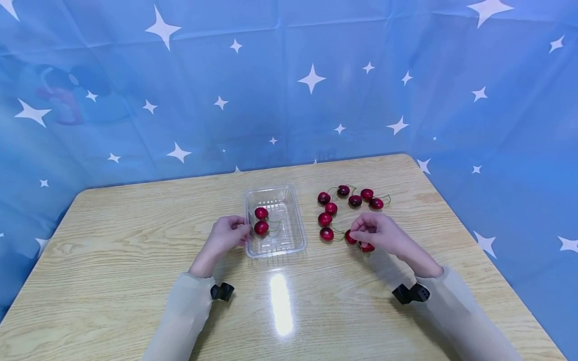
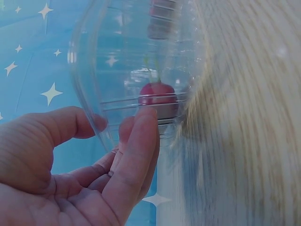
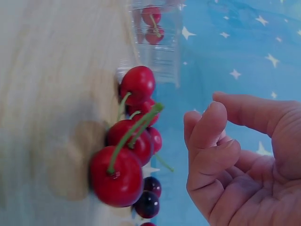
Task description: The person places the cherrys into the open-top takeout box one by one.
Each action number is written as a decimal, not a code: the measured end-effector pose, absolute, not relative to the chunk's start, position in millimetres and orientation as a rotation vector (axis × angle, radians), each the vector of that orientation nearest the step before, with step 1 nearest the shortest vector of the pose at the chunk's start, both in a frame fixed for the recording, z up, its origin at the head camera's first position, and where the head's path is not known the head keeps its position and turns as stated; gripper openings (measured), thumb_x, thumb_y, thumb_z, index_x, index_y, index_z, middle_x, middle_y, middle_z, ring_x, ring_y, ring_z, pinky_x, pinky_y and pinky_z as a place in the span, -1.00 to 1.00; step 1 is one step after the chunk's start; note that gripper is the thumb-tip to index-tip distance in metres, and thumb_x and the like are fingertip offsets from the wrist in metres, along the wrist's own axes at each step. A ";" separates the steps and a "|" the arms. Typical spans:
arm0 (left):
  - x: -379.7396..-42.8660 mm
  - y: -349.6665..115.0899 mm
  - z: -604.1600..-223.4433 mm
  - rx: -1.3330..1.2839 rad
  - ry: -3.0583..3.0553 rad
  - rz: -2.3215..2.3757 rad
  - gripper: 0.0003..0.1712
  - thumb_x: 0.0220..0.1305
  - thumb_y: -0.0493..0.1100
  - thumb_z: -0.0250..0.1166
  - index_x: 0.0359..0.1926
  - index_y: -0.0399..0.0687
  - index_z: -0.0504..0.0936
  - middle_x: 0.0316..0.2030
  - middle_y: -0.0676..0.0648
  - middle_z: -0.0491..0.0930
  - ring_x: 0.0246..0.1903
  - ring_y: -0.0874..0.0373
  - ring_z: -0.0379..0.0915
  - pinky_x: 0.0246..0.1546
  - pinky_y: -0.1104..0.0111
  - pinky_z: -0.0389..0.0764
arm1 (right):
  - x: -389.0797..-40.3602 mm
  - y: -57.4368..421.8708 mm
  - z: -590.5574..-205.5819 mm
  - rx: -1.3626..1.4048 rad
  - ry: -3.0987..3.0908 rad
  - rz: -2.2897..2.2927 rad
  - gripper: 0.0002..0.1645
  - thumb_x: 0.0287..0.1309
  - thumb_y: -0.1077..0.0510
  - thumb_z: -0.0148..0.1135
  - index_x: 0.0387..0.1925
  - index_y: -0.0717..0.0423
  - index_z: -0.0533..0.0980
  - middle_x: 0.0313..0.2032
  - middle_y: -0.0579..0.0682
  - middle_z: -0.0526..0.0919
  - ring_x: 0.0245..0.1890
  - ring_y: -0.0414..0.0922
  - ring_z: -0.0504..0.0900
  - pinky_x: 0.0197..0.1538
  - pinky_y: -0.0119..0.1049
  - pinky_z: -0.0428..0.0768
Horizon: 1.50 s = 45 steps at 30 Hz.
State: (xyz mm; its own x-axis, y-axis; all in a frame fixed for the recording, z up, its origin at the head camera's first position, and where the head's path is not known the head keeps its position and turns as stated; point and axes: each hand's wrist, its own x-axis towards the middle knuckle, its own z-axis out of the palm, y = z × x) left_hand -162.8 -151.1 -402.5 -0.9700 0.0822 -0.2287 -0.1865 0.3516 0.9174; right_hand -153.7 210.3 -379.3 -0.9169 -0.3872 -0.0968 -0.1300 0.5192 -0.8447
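Observation:
A clear plastic tray stands on the table with two red cherries by its left wall. My left hand pinches the tray's left rim; in the left wrist view the thumb and fingers lie on either side of the wall. My right hand hovers over the nearest cherries, fingers loosely bent, thumb tip close to the index finger. In the right wrist view the fingertips are apart from the green stem and nothing shows between them. In the head view this hand partly hides one cherry.
More cherries, several of them, lie right of the tray in a bent row: red ones along the left and darker ones farther back. A blue star-patterned cloth hangs behind the wooden table.

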 end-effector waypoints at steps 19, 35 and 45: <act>-163.9 -151.6 -402.0 -0.100 2.370 1.676 -0.74 0.24 -0.36 0.09 -0.11 -0.51 0.50 -0.41 -0.24 0.59 -0.52 0.22 0.51 -0.39 0.29 0.68 | -133.2 221.4 -395.3 -0.544 2.696 -1.172 -0.77 -0.11 0.31 0.42 -0.41 0.23 0.50 -0.54 -0.10 0.54 -0.55 -0.28 0.47 -0.51 -0.45 0.50; -163.4 -151.4 -402.0 -0.093 2.375 1.666 -0.73 0.25 -0.35 0.09 -0.10 -0.50 0.50 -0.39 -0.25 0.59 -0.51 0.21 0.50 -0.38 0.30 0.68 | -129.6 218.5 -400.8 -0.541 2.846 -1.057 -0.77 -0.15 0.39 0.38 -0.51 0.16 0.46 -0.59 -0.15 0.48 -0.59 -0.34 0.40 -0.54 -0.46 0.45; -163.1 -151.5 -403.0 -0.092 2.378 1.664 -0.75 0.24 -0.36 0.10 -0.12 -0.50 0.51 -0.43 -0.19 0.57 -0.51 0.21 0.50 -0.39 0.31 0.68 | -126.7 217.8 -395.2 -0.511 2.928 -1.058 -0.83 -0.04 0.31 0.36 -0.50 0.11 0.49 -0.60 -0.15 0.49 -0.59 -0.31 0.39 -0.56 -0.45 0.42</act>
